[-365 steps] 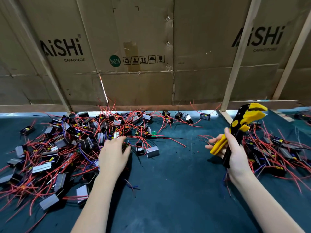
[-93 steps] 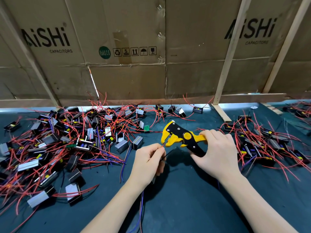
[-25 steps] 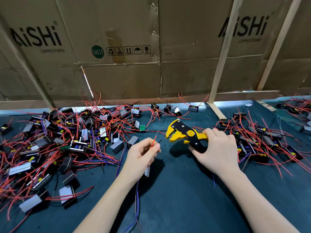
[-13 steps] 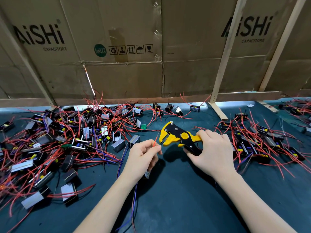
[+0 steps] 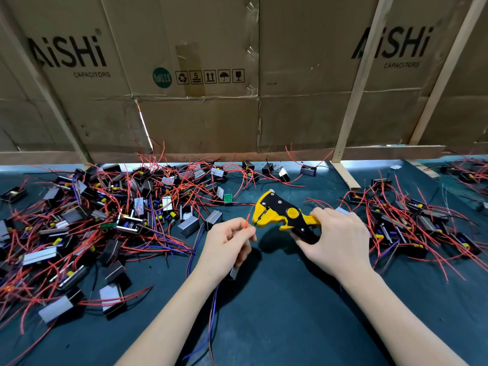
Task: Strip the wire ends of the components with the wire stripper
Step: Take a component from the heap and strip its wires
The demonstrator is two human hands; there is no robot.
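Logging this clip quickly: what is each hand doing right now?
Left hand: pinches a red wire at the stripper's mouth.
Right hand: grips the wire stripper by its handles.

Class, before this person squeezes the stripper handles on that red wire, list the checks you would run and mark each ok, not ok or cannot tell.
1. Left hand pinches the red wire near its end: ok.
2. Right hand grips the wire stripper by its handles: ok.
3. Wire tip at the stripper's mouth: ok.
4. Tip seated in the right notch: cannot tell.
5. Fingertips outside the mouth: ok.
6. The wire's component, under the left hand, hangs free of the pile: cannot tell.
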